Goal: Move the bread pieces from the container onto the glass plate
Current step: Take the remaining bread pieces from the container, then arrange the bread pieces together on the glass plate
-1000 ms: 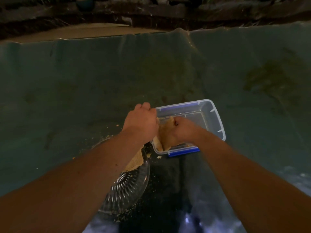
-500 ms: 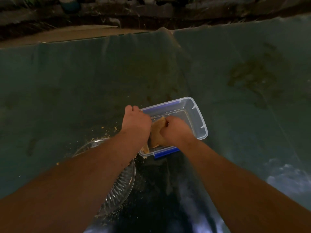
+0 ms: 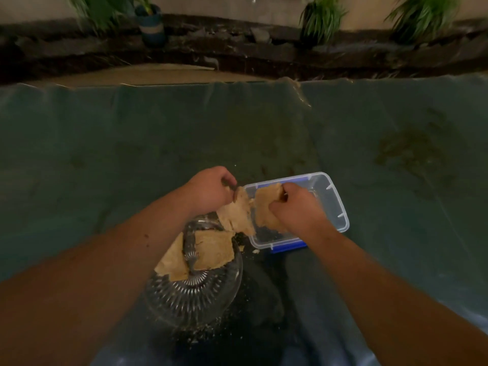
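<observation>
A clear plastic container [image 3: 335, 207] with blue clips lies on the green cloth. My right hand [image 3: 295, 207] grips a tan bread piece [image 3: 265, 207] over the container's near end. My left hand [image 3: 211, 188] grips another bread piece [image 3: 237, 215] just left of the container, above the far rim of the glass plate. The ribbed glass plate [image 3: 195, 294] sits in front of the container, with two flat bread pieces [image 3: 214, 249] lying on it. The two held pieces are apart by a narrow gap.
Green cloth [image 3: 132, 154] covers the surface, with a dark stain [image 3: 406, 151] at the right. Crumbs [image 3: 208, 331] lie scattered around the plate. Potted plants [image 3: 150, 19] and a dark ledge run along the far edge.
The hands held one bread piece together inside the container; now they have lifted and pulled apart, each holding a separate piece. The view has tilted upward.
</observation>
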Tool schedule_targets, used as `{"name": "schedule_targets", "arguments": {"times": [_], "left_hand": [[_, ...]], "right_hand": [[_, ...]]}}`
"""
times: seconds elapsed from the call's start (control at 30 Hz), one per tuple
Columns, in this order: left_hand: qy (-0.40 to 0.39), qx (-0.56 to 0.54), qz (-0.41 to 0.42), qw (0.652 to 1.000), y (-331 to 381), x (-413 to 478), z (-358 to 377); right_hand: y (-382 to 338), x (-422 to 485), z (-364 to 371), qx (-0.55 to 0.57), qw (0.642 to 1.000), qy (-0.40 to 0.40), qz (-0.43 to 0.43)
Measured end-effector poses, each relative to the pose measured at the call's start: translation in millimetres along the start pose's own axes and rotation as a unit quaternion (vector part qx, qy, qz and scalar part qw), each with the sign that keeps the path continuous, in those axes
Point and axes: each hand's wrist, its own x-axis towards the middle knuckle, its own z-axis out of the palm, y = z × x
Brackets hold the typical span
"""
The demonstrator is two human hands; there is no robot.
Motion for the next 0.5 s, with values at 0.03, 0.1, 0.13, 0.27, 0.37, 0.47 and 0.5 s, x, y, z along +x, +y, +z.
{"name": "schedule_targets", "arguments": {"times": [0.03,0.1,0.13,0.27,0.37,0.47,0.5], "left_hand": [[-0.005,-0.027,-0.014,1.0,-10.1,-7.7,-11.4],[-0.044,-0.085,-0.046,0.994,-33.2,-25.1,-32.3],[-0.074,-0.11,-0.061,0.989,-45.3,-35.1,-40.8],[-0.126,-0.118,-0.096,0.98,-94.9,-73.0,-53.1],[-0.146,-0.153,-0.126,0.969,-130.6,-92.5,-43.7],[-0.172,-0.214,-0.143,0.951,-156.8,-102.5,-31.6],[-0.181,-0.239,-0.142,0.943,-163.1,-104.0,-27.9]], "right_hand": [[-8.9,-2.9,2.1,0.008,1.0,-0.008,-0.006],[-27.3,-10.7,10.6,0.022,0.999,-0.034,-0.019],[-36.0,-15.7,16.9,0.026,0.998,-0.05,-0.026],[-54.2,-37.1,55.9,-0.034,0.988,-0.139,-0.052],[-50.5,-47.9,90.3,-0.07,0.972,-0.223,-0.031],[-42.3,-51.8,115.0,-0.087,0.963,-0.255,-0.002],[-39.6,-51.9,120.0,-0.082,0.962,-0.261,0.01]]}}
